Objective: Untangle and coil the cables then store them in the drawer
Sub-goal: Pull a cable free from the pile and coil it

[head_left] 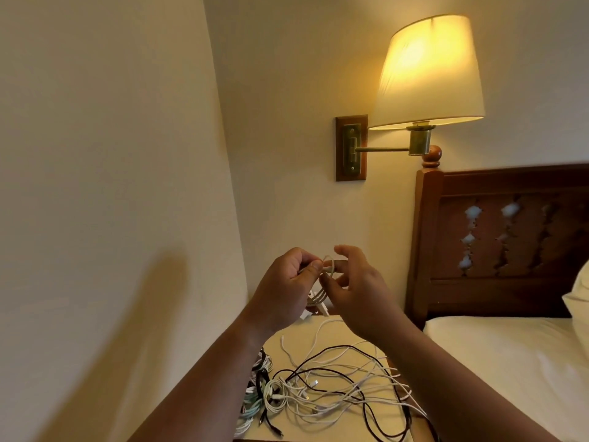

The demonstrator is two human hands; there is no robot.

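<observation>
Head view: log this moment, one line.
coiling | left hand pinches white cable | right hand holds its loops | other cables tangled on nightstand

This is a bedroom. A bed with a white sheet (510,362) stands on the right, and a soft white pillow (578,298) lies at its top end. Behind the bed rises a dark brown wooden headboard (510,183) with carved holes and a round knob on its post. Just beside the bed is a small bedside table with a pale top (347,333). Above the table, a lit lamp with a cream cloth shade (427,71) hangs on a brass arm from a brown wood and brass wall plate (351,148) on the plain cream wall (111,154).
</observation>
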